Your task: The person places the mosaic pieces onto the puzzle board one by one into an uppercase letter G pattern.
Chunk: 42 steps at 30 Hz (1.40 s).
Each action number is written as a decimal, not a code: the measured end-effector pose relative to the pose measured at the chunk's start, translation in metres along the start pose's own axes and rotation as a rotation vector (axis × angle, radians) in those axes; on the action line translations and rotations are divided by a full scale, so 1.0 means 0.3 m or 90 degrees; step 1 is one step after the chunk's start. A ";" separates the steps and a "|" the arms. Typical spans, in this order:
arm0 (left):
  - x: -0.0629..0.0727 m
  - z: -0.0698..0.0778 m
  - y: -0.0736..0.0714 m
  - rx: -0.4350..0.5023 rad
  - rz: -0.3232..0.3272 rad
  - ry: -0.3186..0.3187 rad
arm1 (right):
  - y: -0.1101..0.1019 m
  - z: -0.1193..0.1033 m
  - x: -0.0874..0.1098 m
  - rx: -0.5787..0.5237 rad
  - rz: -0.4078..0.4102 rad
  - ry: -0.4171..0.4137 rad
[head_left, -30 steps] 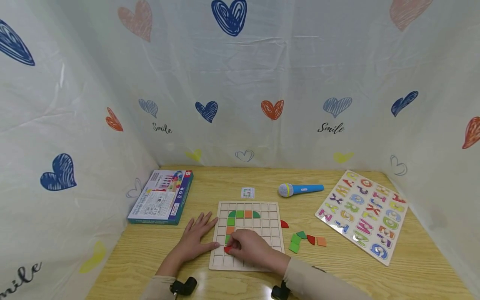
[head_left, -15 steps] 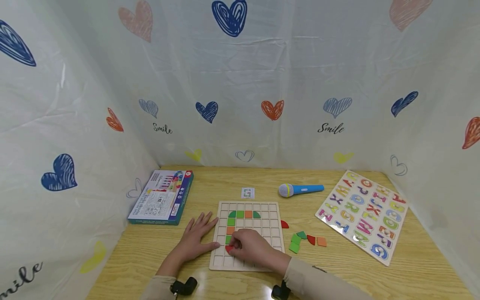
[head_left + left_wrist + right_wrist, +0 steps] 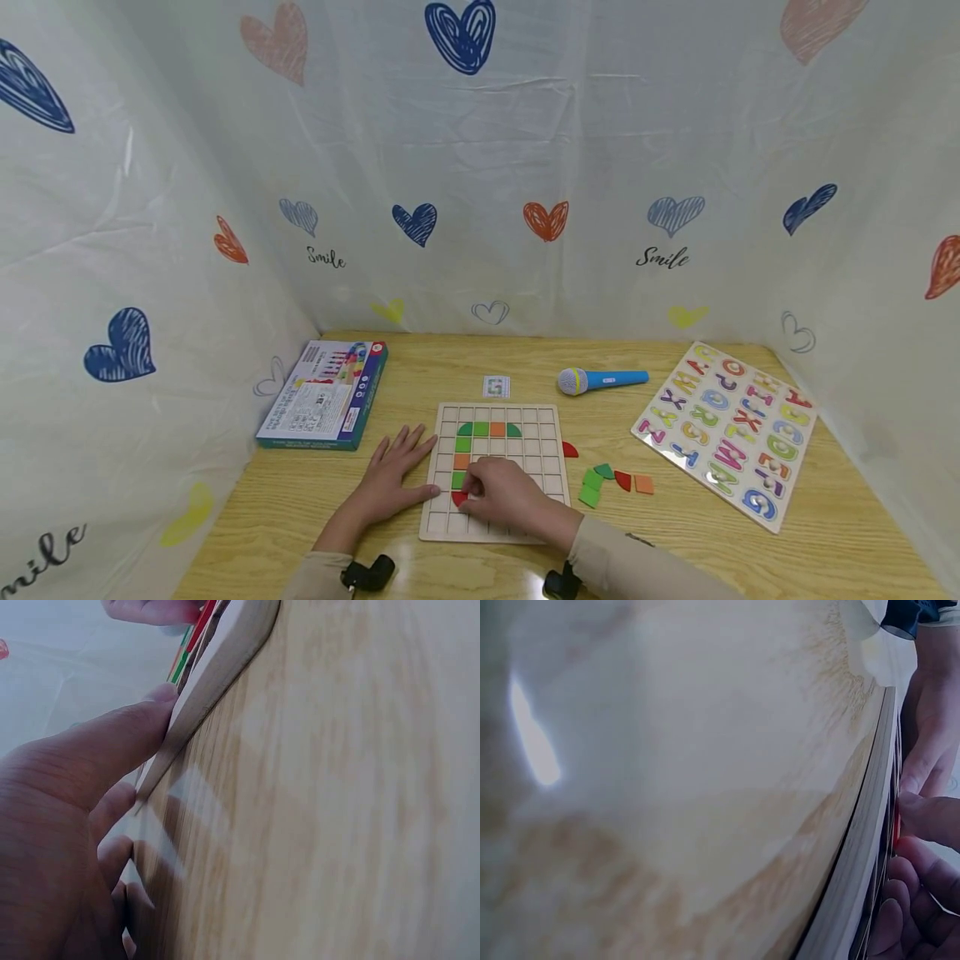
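A wooden grid board (image 3: pixel 517 527) lies on the table. Along its top and left side runs a row of green and orange square tiles (image 3: pixel 480 428) with green quarter-round tiles at the row's two ends. My right hand (image 3: pixel 506 498) is over the board, thumb and forefinger at a red quarter-round tile (image 3: pixel 459 498) below the lowest green square. In the right wrist view, the red of this tile (image 3: pixel 897 825) shows between the fingertips. My left hand (image 3: pixel 392 483) lies spread at the board's left side, its thumb touching the board's edge (image 3: pixel 202 694).
Right of the board lie loose tiles: a red one (image 3: pixel 570 450), green squares (image 3: pixel 590 487) and an orange square (image 3: pixel 643 484). A small pattern card (image 3: pixel 497 387), a toy microphone (image 3: pixel 603 380), a letter puzzle board (image 3: pixel 723 433) and a flat box (image 3: pixel 322 396) surround it.
The red tile has shifted slightly right and now sits squarely under the green square, with my right fingers moving along. My left hand has stayed in place.
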<state>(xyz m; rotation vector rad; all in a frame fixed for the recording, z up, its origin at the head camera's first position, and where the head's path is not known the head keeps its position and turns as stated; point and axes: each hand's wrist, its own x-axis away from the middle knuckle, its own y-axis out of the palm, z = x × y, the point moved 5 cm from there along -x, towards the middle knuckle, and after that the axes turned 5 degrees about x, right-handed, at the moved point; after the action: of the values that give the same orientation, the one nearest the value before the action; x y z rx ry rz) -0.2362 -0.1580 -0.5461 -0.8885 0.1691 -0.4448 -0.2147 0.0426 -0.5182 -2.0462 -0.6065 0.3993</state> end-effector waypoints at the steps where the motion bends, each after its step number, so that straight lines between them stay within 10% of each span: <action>1: 0.000 0.001 -0.001 0.001 0.001 0.000 | 0.000 0.001 0.000 0.003 0.001 0.000; 22: -0.003 0.000 0.000 0.004 0.001 -0.006 | -0.016 0.027 0.016 -0.058 -0.004 0.006; 42: -0.006 -0.010 0.007 0.001 -0.001 -0.011 | -0.174 0.247 0.170 -0.064 0.053 0.074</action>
<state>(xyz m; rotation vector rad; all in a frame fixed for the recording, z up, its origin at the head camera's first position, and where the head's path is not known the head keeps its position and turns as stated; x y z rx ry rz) -0.2381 -0.1582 -0.5496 -0.8900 0.1522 -0.4383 -0.2234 0.1461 -0.5136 -2.1789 -0.4798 0.3013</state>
